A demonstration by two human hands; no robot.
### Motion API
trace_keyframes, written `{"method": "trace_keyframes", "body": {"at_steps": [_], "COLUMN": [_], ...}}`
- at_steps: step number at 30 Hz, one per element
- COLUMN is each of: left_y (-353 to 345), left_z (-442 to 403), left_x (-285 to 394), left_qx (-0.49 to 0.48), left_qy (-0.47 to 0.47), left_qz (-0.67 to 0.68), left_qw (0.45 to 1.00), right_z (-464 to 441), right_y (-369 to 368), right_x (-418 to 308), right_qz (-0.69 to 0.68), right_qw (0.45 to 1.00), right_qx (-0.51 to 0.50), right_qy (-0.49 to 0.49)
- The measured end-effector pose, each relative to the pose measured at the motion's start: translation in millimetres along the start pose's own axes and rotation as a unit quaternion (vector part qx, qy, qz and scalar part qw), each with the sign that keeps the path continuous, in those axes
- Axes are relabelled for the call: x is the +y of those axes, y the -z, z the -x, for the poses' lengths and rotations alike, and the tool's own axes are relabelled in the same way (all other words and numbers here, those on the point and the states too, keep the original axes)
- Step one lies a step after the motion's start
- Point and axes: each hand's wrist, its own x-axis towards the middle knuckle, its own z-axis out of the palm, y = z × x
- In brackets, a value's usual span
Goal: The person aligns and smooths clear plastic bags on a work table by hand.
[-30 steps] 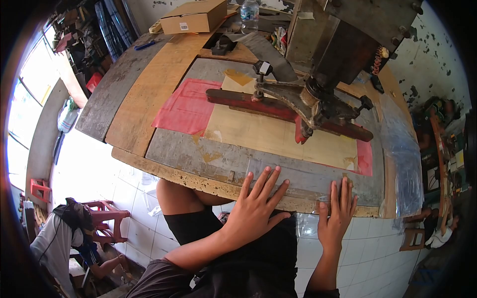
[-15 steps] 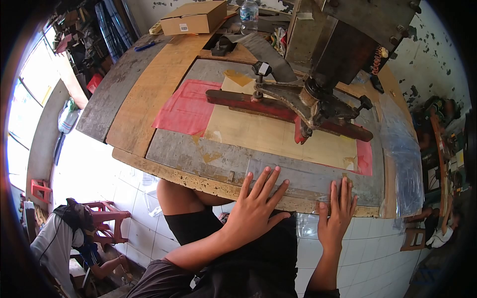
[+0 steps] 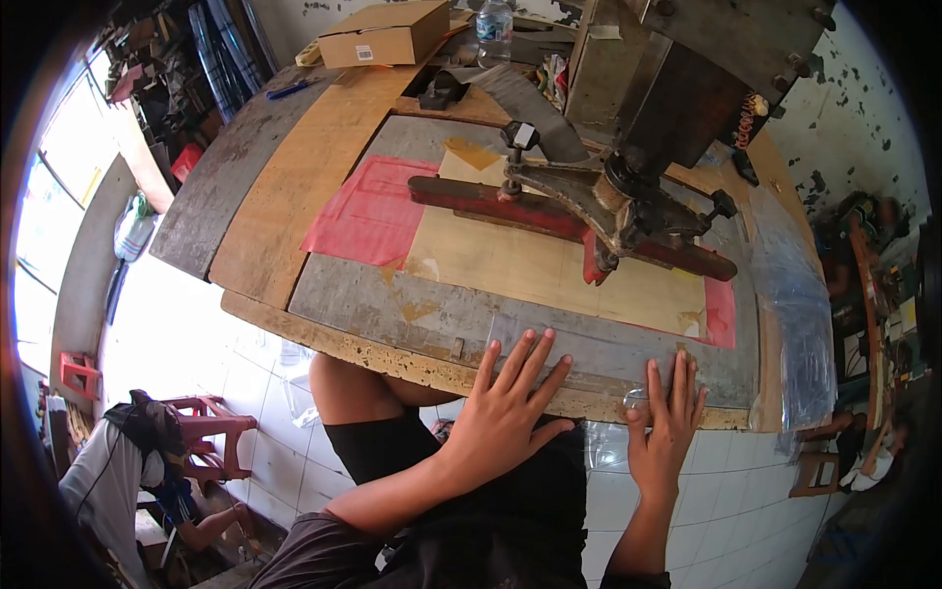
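Observation:
My left hand (image 3: 508, 407) lies spread on a clear plastic sheet (image 3: 599, 354) at the front edge of the grey metal plate (image 3: 343, 294). To its right, my right hand (image 3: 667, 422) rests on the same sheet with fingers stretched out. Neither hand is wrapped round anything. Beyond the hands, a cream sheet (image 3: 510, 264) with a red sheet (image 3: 368, 211) at its left is fixed to the plate. Over it stands the press head's dark red bar (image 3: 549, 215), apart from both hands.
A stack of clear plastic (image 3: 800, 324) hangs over the table's right side. Farther back are a cardboard box (image 3: 383, 34), a water bottle (image 3: 494, 31) and a blue pen (image 3: 287, 90). A person (image 3: 147, 471) sits at lower left, near a red stool (image 3: 211, 437).
My right hand's index finger and thumb have shifted slightly left. My left hand and the press look unmoved.

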Motion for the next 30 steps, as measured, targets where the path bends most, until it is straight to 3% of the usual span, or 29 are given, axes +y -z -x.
{"method": "trace_keyframes", "body": {"at_steps": [7,9,16,23,30], "left_y": [1.5,2.1,0.1,4.8,5.5], "left_z": [0.0,-0.3,-1.0,-3.0,-2.1], "left_x": [0.9,0.6,0.6,-0.6,-1.3], "left_qx": [0.000,-0.001,-0.001,-0.004,-0.011], "left_qy": [-0.002,0.001,-0.003,0.005,0.002], "left_qz": [-0.002,0.000,0.007,0.030,0.032], "left_qw": [1.000,1.000,1.000,1.000,0.999], "right_z": [-0.8,-0.7,-6.1,-9.2,2.9], "right_y": [13.7,14.5,9.9,20.5,32.7], "right_x": [-12.0,-20.3,-51.6,-18.0,23.7], "right_qz": [0.061,-0.013,-0.114,-0.087,-0.080], "right_qw": [0.998,0.996,0.981,0.987,0.996], "right_qx": [-0.011,-0.065,-0.065,-0.038,-0.006], "right_qy": [0.028,0.062,0.145,0.126,0.033]}}
